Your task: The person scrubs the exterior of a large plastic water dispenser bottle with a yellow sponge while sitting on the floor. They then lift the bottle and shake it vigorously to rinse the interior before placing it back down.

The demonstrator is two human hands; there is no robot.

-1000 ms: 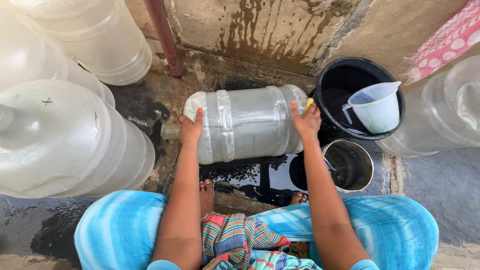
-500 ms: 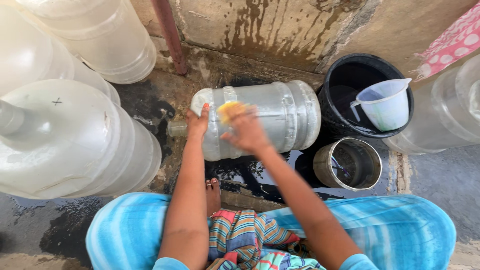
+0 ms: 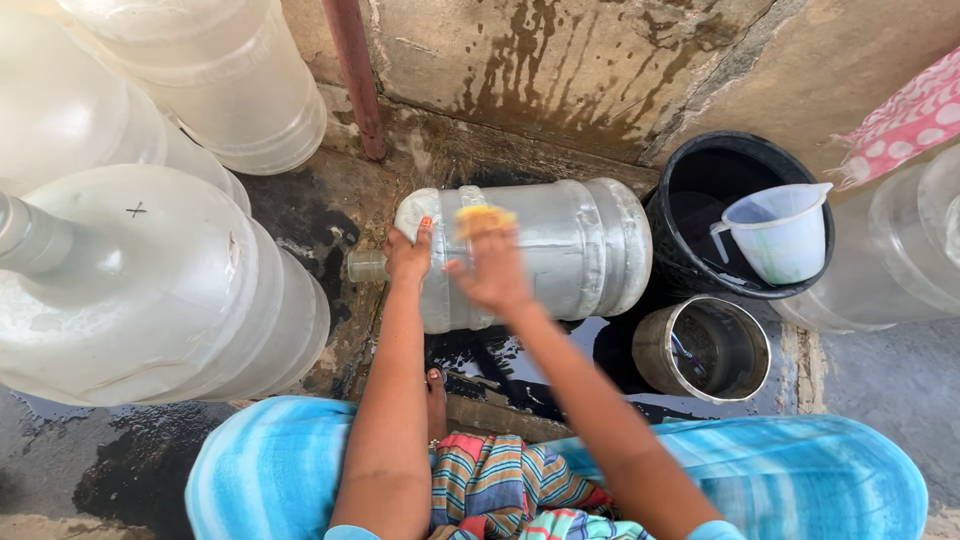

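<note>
Right now, looking down from my head camera, I am in the middle of scrubbing a large clear water jug (image 3: 540, 255) that lies on its side on the wet floor (image 3: 300, 215), just beside the stained wall (image 3: 560, 70). My left hand (image 3: 408, 255) rests on the jug's shoulder near the neck, fingers (image 3: 424, 232) pressed together and laid flat on the plastic to steady it. My right hand (image 3: 492, 265) sits on top of the jug's body, its fingers curled down over a yellow sponge (image 3: 484, 215) and pressing it against the ribbed side; the hand is a little blurred. I judge this step to be the washing of the outer wall, with the near and under side not yet reached, so the next move calls for firm strokes along the body and a roll of the jug toward me while the left hand keeps the neck from sliding. The jug's long axis runs left to right across my view, its narrow mouth (image 3: 366, 266) pointing to my left and its flat base toward the black bucket (image 3: 690, 260), which holds a pale measuring jug (image 3: 785, 235). A steel pot (image 3: 700, 348) stands just in front of that bucket, and other big jugs (image 3: 150, 290) crowd my left.
</note>
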